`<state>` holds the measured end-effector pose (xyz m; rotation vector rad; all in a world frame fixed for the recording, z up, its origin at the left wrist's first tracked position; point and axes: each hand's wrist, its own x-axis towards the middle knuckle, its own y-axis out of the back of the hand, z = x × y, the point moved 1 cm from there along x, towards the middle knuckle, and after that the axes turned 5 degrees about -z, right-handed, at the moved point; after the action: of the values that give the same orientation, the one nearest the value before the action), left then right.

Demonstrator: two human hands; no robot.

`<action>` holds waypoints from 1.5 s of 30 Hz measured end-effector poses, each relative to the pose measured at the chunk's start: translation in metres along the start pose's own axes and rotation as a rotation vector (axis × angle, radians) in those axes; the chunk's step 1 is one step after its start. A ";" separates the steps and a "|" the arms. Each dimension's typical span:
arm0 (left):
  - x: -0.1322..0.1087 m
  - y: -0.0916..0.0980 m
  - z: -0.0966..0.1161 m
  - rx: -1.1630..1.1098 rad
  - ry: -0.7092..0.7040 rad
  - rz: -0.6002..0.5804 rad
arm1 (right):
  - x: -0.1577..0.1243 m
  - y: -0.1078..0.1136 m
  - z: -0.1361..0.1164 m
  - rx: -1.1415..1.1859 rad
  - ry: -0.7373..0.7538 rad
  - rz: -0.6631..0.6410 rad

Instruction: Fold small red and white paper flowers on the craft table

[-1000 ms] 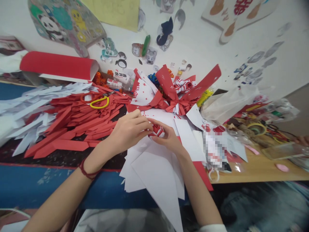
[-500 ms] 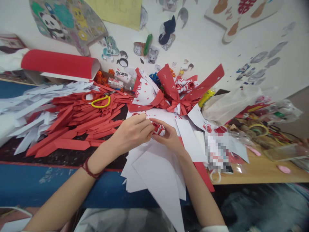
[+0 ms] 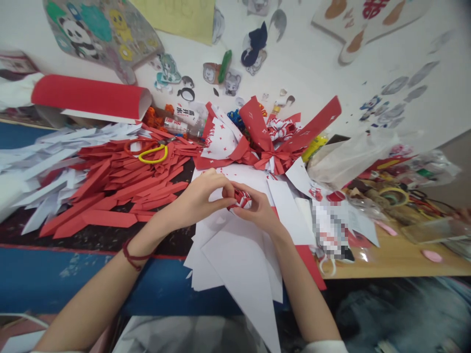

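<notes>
Between my two hands is a small red-and-white folded paper ball (image 3: pixel 243 198), woven from strips. My right hand (image 3: pixel 259 208) is wrapped round its right side, thumb below and fingers above. With thumb and fingertips together, my left hand (image 3: pixel 208 196) pinches at the ball's left edge; part of the ball is hidden behind the fingers. White paper sheets (image 3: pixel 239 255) lie fanned out beneath both hands. Left of them is a heap of folded red paper strips (image 3: pixel 121 189), with white paper strips (image 3: pixel 47 162) piled behind and further left.
Yellow-and-red-handled scissors (image 3: pixel 153 154) lie on the red strips. Red star-printed paper wraps (image 3: pixel 253 142) stand against the wall around another woven piece (image 3: pixel 282 128). A red paper roll (image 3: pixel 88 97) rests at the back left. Plastic bags (image 3: pixel 349 159) and tape (image 3: pixel 393 196) clutter the right.
My left hand has opened out from a closed curl into a pinch with a gap between thumb and forefinger, at the ball's left edge. The right hand keeps holding the ball.
</notes>
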<state>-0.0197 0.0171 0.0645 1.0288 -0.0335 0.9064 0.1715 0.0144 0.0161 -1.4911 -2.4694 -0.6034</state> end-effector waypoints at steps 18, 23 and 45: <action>-0.005 -0.001 -0.003 0.158 -0.092 -0.100 | 0.000 -0.001 0.000 0.038 -0.035 -0.025; -0.003 -0.006 -0.005 0.276 -0.082 0.048 | 0.002 -0.001 -0.002 0.070 -0.041 0.081; -0.010 -0.008 -0.002 0.766 -0.345 0.296 | 0.002 0.000 0.003 0.055 -0.042 0.068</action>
<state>-0.0218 0.0114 0.0536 1.9279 -0.1384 1.0214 0.1706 0.0172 0.0138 -1.5749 -2.4337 -0.4927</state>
